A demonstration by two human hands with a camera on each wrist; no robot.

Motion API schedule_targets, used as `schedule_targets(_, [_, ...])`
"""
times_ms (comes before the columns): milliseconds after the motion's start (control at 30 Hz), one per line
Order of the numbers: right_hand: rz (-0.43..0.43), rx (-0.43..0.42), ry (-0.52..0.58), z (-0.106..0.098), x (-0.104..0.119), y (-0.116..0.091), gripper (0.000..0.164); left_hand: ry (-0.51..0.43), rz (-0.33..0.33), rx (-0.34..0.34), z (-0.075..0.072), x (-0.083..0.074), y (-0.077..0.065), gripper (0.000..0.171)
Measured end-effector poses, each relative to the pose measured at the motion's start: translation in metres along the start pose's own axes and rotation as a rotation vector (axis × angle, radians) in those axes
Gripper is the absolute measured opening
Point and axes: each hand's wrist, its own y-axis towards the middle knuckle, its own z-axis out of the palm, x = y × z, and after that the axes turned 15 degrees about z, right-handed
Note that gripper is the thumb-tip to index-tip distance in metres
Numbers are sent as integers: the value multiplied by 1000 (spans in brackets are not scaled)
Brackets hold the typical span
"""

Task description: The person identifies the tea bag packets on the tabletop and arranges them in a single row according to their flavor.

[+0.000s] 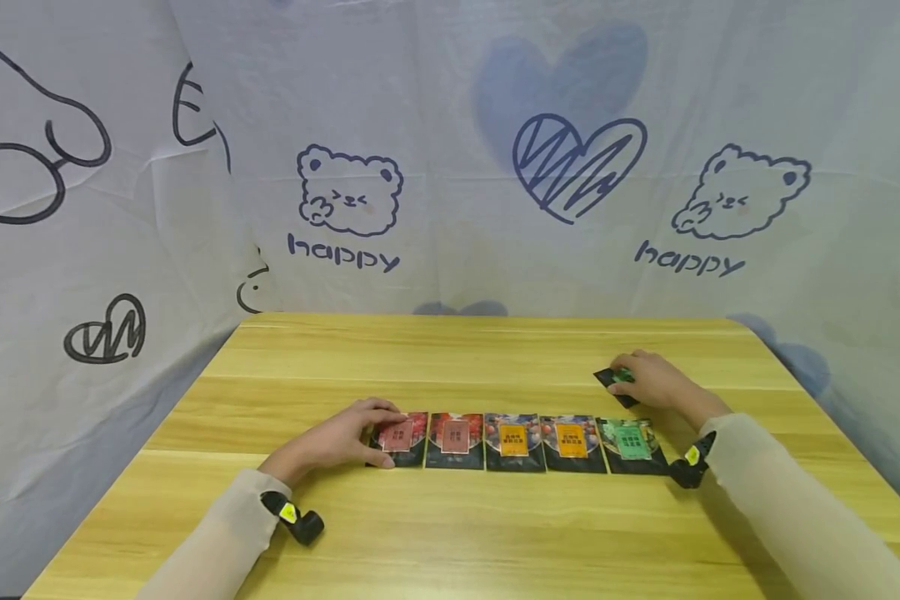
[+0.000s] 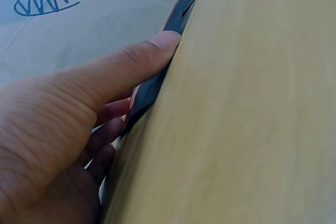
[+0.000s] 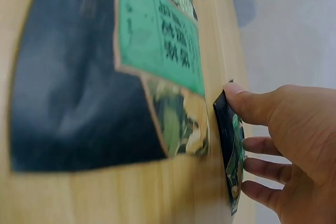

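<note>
A row of flat pouches lies on the wooden table. At its left end my left hand (image 1: 352, 435) rests on a red pouch (image 1: 411, 442), thumb at the near edge and fingers towards the far side. In the left wrist view, the thumb (image 2: 167, 40) touches the pouch's dark edge. My right hand (image 1: 656, 379) pinches a black-and-green pouch (image 3: 231, 145) between thumb and fingers, tilted, behind the row's right end. Nearest to it in the row is a pouch with a green label (image 1: 633, 446).
Between the end pouches lie another red pouch (image 1: 456, 442) and two orange-labelled pouches, one left (image 1: 513, 442) and one right (image 1: 572, 442). Beyond the wooden table (image 1: 450, 533) hangs a white cloth (image 1: 465, 233) with drawings. Each wrist wears a black strap with a camera.
</note>
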Motion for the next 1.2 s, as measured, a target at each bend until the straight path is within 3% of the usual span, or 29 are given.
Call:
schedule_targets(400, [22, 58, 12, -9, -20, -13, 44, -2, 5, 8, -3, -4, -1, 72])
schedule_targets(700, [76, 96, 16, -14, -23, -23, 44, 2, 17, 9, -6, -4, 1, 72])
schedule_targets(1200, [76, 41, 33, -8, -42, -31, 56, 14, 17, 4, -1, 0, 0, 73])
